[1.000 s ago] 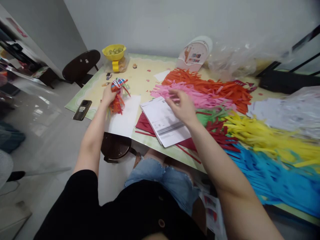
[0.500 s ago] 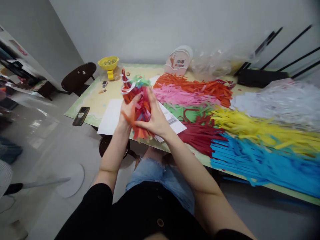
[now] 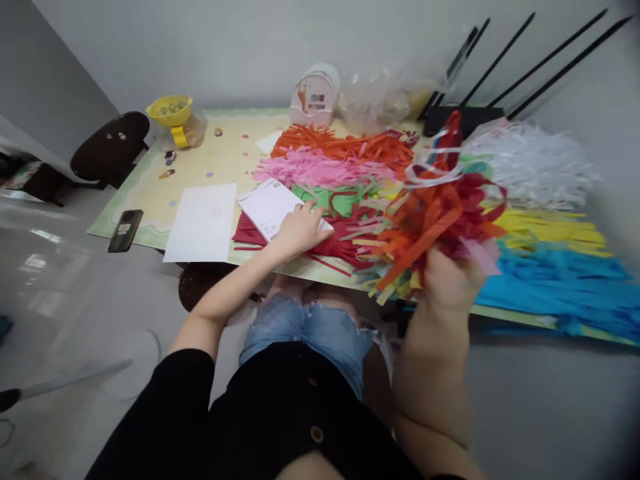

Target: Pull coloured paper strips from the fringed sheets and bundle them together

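My right hand [image 3: 453, 277] is closed around a bundle of crepe-like paper strips [image 3: 425, 223], mostly orange and red, with pale green, yellow and pink ends hanging to the left. A white band [image 3: 433, 175] loops around its narrow red upper part. The bundle is raised over the right part of the table. My left hand [image 3: 300, 230] lies with its fingers spread on a white pad [image 3: 270, 207] with small print. Dark red strips [image 3: 345, 243] lie under and beside that pad. A blank white sheet [image 3: 203, 223] is left of it.
Rows of orange [image 3: 345, 143], pink [image 3: 320, 167], green [image 3: 345, 200], yellow [image 3: 555, 230], blue [image 3: 560, 280] and white strips [image 3: 540, 167] cover the table. A phone [image 3: 125, 230] rests at its left edge. Behind stand a yellow-topped container [image 3: 170, 110], a pink-white container [image 3: 315, 97] and a black router [image 3: 463, 120].
My right hand has carried the strip bundle from the middle to the right. My left hand has let go of it and now lies on the pad. The view has shifted right.
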{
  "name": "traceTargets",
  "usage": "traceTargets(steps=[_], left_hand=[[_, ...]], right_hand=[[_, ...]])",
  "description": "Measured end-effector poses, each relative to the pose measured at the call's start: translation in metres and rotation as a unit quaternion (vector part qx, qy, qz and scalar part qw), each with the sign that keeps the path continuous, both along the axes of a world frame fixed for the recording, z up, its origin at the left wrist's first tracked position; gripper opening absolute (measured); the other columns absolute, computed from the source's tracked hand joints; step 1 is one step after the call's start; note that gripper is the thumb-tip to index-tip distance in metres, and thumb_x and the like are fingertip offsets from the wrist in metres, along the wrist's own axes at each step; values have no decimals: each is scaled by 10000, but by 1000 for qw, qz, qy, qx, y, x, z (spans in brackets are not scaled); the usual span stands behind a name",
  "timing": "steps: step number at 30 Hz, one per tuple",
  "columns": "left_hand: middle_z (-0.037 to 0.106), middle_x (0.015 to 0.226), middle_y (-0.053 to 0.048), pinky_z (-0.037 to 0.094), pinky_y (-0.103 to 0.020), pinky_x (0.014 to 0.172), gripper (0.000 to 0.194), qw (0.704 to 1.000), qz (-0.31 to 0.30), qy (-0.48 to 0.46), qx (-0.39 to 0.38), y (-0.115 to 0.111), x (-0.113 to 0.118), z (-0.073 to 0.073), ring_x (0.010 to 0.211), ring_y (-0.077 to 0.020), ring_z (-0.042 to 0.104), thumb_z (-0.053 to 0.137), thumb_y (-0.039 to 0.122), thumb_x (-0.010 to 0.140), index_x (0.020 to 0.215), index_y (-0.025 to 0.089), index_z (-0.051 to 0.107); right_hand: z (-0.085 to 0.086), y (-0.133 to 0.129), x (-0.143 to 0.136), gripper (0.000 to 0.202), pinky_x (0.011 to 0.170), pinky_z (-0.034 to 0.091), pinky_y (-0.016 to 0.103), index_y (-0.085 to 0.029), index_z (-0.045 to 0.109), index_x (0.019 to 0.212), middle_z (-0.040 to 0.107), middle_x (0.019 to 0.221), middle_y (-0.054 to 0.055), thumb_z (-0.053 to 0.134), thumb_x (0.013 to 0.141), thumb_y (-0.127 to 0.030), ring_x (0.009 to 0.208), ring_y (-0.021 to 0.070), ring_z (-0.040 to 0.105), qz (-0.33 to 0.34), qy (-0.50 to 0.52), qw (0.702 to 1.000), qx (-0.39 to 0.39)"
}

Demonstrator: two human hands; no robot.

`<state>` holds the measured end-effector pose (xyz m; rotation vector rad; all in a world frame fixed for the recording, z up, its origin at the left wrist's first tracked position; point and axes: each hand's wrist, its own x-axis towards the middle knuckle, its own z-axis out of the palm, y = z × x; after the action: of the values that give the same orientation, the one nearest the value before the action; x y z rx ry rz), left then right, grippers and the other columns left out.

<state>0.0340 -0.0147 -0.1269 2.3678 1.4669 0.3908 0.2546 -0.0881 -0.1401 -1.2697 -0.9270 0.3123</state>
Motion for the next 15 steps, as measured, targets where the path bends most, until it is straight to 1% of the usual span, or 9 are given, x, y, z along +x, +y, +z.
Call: traceTargets(steps=[1, 3, 5, 6, 8, 10, 12, 14, 15], left_hand=[[511, 1576, -233, 476, -582, 1133, 553, 996, -15, 90, 21, 4, 8, -5, 1423, -409, 507, 730, 355, 929, 1424, 143, 603], [486, 1581, -242, 500, -587, 1080, 522, 978, -47, 196, 49, 8, 26, -14, 1404, -423, 502, 694, 268, 935, 1429, 126, 602], [550, 1487, -248, 536, -515, 1011, 399, 969, -66, 232, 51, 11, 37, -16, 1318, -385, 571, 507, 149, 1000, 1373, 88, 635], [572, 1439, -251, 545, -475, 978, 400, 968, -66, 239, 44, 13, 37, -13, 1267, -363, 605, 416, 96, 1010, 1328, 73, 657], [574, 1395, -253, 548, -419, 923, 434, 972, -43, 227, 37, 22, 25, 2, 1174, -326, 652, 333, 44, 1008, 1277, 69, 672], [560, 1387, -230, 541, -404, 917, 402, 984, 26, 164, 59, 34, -9, 26, 1109, -298, 666, 369, 32, 996, 1263, 101, 662], [567, 1344, -178, 526, -417, 971, 313, 981, 139, 53, 125, 43, -61, 50, 1080, -276, 648, 441, 47, 986, 1191, 147, 656], [586, 1257, -129, 508, -444, 1039, 160, 940, 251, -42, 226, 41, -123, 64, 1092, -265, 602, 551, 87, 959, 1056, 182, 636], [594, 1189, -107, 507, -452, 1045, 121, 913, 298, -67, 272, 34, -153, 65, 1088, -260, 581, 613, 93, 921, 984, 196, 612]], right_hand=[[1, -2, 6, 260, 1072, 560, 580, -298, 776, 926, 783, 1027, 113, 821, 703, -423, 1090, 383, 743, -18, 5, 1000, -1], [2, -6, 12, 333, 1071, 560, 583, -326, 771, 998, 773, 1102, 123, 823, 699, -463, 1156, 400, 723, -29, 15, 999, -15], [4, -10, 13, 367, 1090, 550, 584, -328, 772, 1053, 764, 1160, 127, 806, 722, -485, 1216, 408, 703, -22, 14, 999, -31], [4, -11, 13, 367, 1098, 546, 583, -322, 776, 1061, 764, 1167, 126, 799, 734, -487, 1227, 411, 700, -18, 11, 999, -36], [4, -14, 14, 376, 1102, 548, 583, -315, 780, 1081, 769, 1169, 117, 796, 745, -484, 1238, 417, 699, -9, 9, 999, -32], [3, -14, 14, 397, 1102, 555, 584, -328, 774, 1119, 777, 1165, 100, 797, 754, -480, 1235, 412, 705, 7, 15, 1000, -18], [4, -11, 12, 410, 1118, 551, 585, -344, 767, 1144, 781, 1173, 76, 806, 757, -473, 1220, 393, 718, 31, 17, 999, -8], [5, -5, 6, 403, 1156, 527, 583, -327, 767, 1139, 773, 1206, 68, 810, 762, -461, 1218, 368, 722, 49, 8, 999, -5], [5, -1, 2, 400, 1183, 505, 581, -305, 766, 1134, 766, 1222, 75, 805, 767, -458, 1240, 358, 711, 53, 1, 999, -6]])
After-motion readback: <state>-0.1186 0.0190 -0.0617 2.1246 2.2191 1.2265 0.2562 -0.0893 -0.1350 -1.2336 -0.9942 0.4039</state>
